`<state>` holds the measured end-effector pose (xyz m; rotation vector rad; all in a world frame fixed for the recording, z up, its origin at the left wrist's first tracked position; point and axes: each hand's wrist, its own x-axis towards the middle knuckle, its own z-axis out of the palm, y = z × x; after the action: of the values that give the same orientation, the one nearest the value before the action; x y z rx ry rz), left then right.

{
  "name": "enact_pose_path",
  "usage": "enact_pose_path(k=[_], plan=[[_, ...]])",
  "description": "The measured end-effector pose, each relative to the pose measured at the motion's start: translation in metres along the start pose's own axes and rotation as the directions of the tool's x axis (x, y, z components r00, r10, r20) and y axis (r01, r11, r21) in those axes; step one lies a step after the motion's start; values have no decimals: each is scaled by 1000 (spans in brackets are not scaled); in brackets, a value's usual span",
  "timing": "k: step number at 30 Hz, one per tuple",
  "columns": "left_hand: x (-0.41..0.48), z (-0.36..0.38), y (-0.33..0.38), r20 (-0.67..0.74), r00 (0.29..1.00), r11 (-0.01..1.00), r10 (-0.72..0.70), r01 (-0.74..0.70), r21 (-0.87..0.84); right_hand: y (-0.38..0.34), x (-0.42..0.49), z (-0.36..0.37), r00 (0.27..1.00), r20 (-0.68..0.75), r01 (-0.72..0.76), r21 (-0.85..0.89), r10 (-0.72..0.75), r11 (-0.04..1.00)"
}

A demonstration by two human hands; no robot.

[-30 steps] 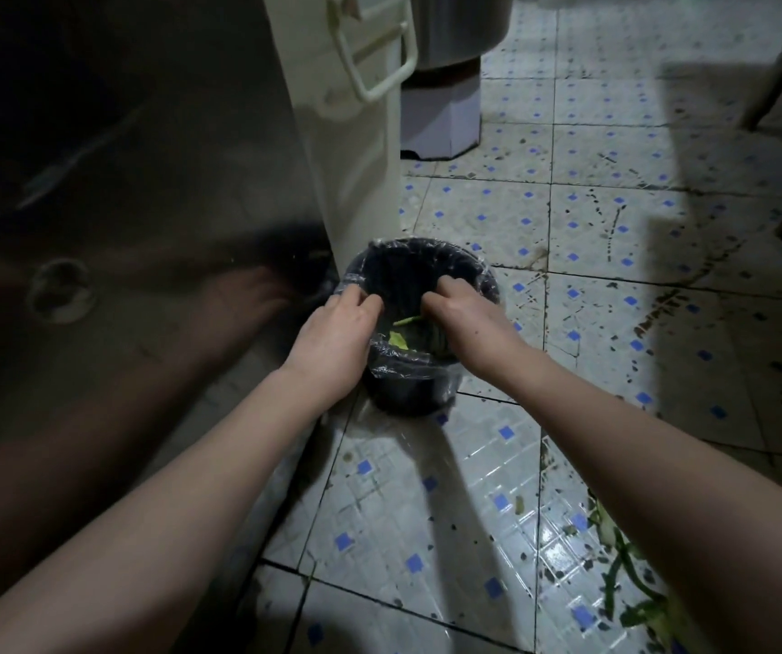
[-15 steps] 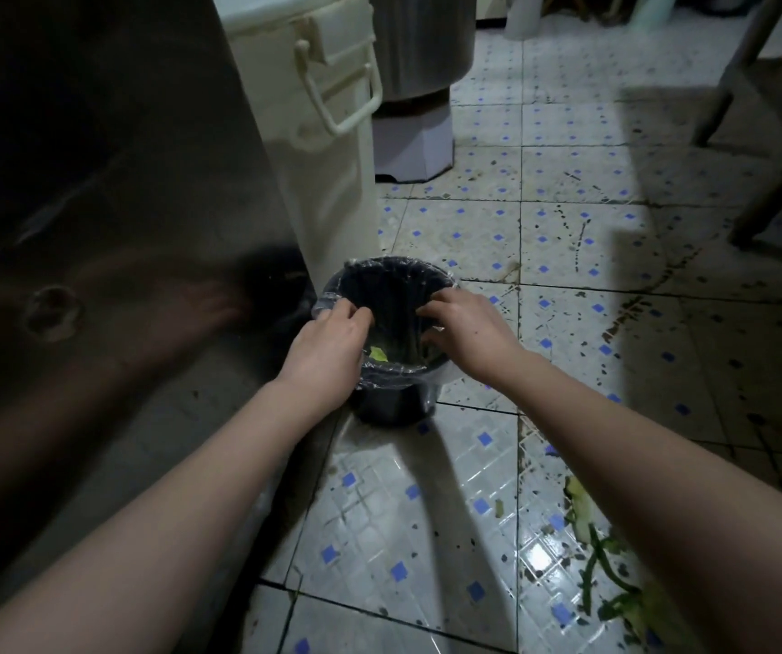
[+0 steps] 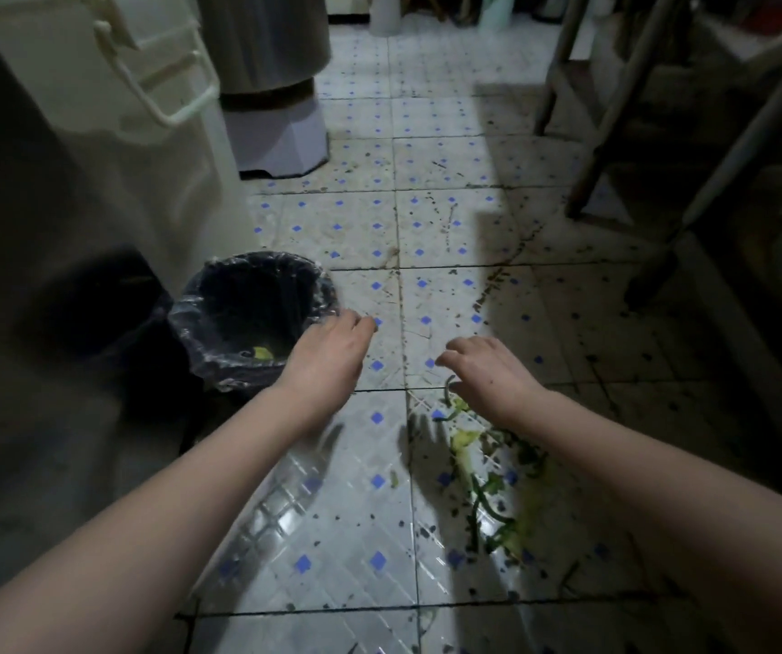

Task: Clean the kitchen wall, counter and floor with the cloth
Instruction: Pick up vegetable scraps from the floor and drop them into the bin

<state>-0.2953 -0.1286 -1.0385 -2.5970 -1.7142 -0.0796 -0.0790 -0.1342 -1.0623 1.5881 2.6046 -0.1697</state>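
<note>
Green vegetable scraps (image 3: 488, 488) are being seen strewn on the dirty tiled floor (image 3: 370, 512), at five o'clock from the right hand (image 3: 488, 370). That hand is being held just above them, fingers loosely curled, nothing grasped. The left hand (image 3: 332, 351) is being held palm-down, fingers relaxed and empty, the lined bin (image 3: 200, 295) sitting close at its ten o'clock. Further off, a white container (image 3: 143, 134) is being glimpsed at eleven o'clock, wooden legs (image 3: 615, 134) at one. Where the cloth is cannot be told.

- A working kitchen, dimly lit: pale tiled floor (image 3: 450, 153) with blue diamonds, spattered with dark specks.
- Green vegetable scraps (image 3: 467, 439) lie on the tiles near a small bag-lined bin (image 3: 219, 365).
- Behind them, a cream lidded tub (image 3: 153, 148) and wooden furniture legs (image 3: 717, 181).
</note>
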Motion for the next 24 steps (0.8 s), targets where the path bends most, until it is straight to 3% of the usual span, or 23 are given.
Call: enact_pose_path(k=[10, 15, 24], plan=[[-13, 58, 31, 111, 987, 992, 120, -123, 21, 31, -47, 40, 995, 93, -45, -7, 46, 999], [-33, 94, 32, 259, 958, 988, 124, -143, 58, 39, -55, 66, 978, 197, -73, -15, 74, 997], [-52, 145, 39, 392, 910, 986, 134, -162, 40, 40, -43, 95, 963, 265, -56, 6, 53, 998]])
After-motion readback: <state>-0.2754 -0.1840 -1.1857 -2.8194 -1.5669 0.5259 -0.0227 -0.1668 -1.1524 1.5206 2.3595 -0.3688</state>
